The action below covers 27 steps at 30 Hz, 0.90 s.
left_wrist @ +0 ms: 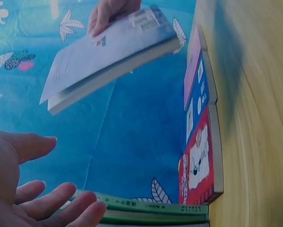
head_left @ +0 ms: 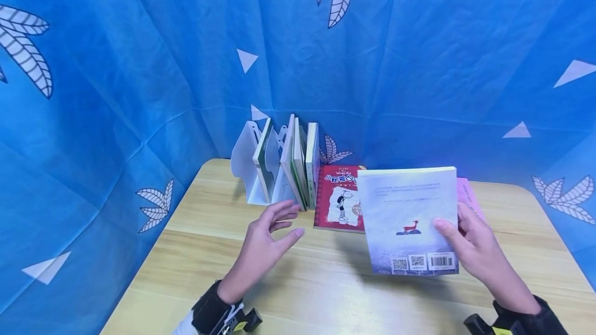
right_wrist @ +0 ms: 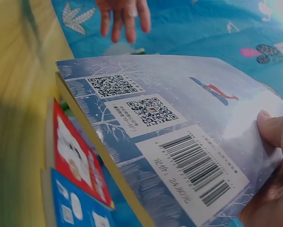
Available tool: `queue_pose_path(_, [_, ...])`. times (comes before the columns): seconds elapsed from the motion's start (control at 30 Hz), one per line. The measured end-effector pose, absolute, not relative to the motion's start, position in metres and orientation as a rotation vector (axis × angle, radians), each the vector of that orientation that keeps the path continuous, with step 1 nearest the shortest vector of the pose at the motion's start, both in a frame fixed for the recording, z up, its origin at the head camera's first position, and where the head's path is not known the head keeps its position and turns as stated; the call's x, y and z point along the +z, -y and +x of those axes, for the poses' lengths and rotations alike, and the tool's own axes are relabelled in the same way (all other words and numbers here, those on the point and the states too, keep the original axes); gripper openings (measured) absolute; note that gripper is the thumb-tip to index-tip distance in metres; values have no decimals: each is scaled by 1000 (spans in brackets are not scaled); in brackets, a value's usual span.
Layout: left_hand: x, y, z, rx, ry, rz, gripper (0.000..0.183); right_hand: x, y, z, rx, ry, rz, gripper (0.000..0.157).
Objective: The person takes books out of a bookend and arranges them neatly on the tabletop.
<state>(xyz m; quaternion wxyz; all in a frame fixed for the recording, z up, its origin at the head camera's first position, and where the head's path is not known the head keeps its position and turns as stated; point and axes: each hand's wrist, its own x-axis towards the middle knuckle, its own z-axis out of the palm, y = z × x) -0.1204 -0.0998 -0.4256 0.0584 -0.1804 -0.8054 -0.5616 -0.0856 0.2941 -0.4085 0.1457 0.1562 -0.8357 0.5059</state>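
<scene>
My right hand (head_left: 477, 242) grips a pale lilac paperback book (head_left: 410, 211) by its right edge, thumb on the back cover. That cover carries a small red deer, two QR codes and a barcode, and the book is held above the table. In the right wrist view the barcode corner of the book (right_wrist: 193, 175) is close up. My left hand (head_left: 267, 244) hovers over the table with fingers spread and nothing in them, near the white book rack (head_left: 242, 156). In the left wrist view the left hand (left_wrist: 37, 189) shows its palm side, apart from the book (left_wrist: 113, 52).
Several books (head_left: 298, 164) stand upright in and beside the rack. A red comic book (head_left: 337, 206) lies right of them; a blue book (left_wrist: 198, 94) and a pink book (head_left: 470, 198) are beyond it, partly covered by the held book. A blue patterned cloth (head_left: 279, 40) hangs behind the wooden table (head_left: 321, 293).
</scene>
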Motion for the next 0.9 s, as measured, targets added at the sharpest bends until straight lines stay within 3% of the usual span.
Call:
queue_pose_path(0.33, [-428, 106, -132, -1628, 2393, -415, 59, -406, -326, -84, 1380, 2485, 228, 39])
queue_pose_path(0.9, [-425, 119, -147, -1592, 2321, -207, 57, -406, -368, -79, 1358, 2465, 85, 40])
